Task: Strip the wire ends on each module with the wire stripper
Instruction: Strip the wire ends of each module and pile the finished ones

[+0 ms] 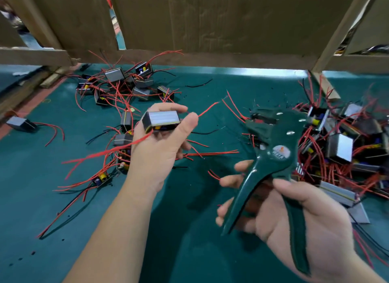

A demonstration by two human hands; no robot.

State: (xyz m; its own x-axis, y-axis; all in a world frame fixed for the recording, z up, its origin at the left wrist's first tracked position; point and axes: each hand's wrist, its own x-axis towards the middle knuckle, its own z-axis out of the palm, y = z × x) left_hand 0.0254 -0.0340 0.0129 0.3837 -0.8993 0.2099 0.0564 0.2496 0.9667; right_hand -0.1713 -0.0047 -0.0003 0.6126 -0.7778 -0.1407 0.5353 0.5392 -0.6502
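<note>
My left hand [160, 148] grips a small silver-wrapped module [161, 119] above the green table, with thumb and fingertip pinching one of its red wires [207, 110], whose end points right toward the tool's jaws. Other red wires trail from the module down to the left. My right hand [294, 215] holds a dark green wire stripper [273, 156] by its two handles, jaws [260, 117] up and to the left. The handles are spread apart. The wire end stays short of the jaws.
A pile of modules with red and black wires [124, 86] lies at the back left, and a bigger heap [345, 148] sits at the right. Loose wires and black insulation bits scatter on the green mat [189, 251]. Cardboard panels [210, 19] and wooden posts wall the back.
</note>
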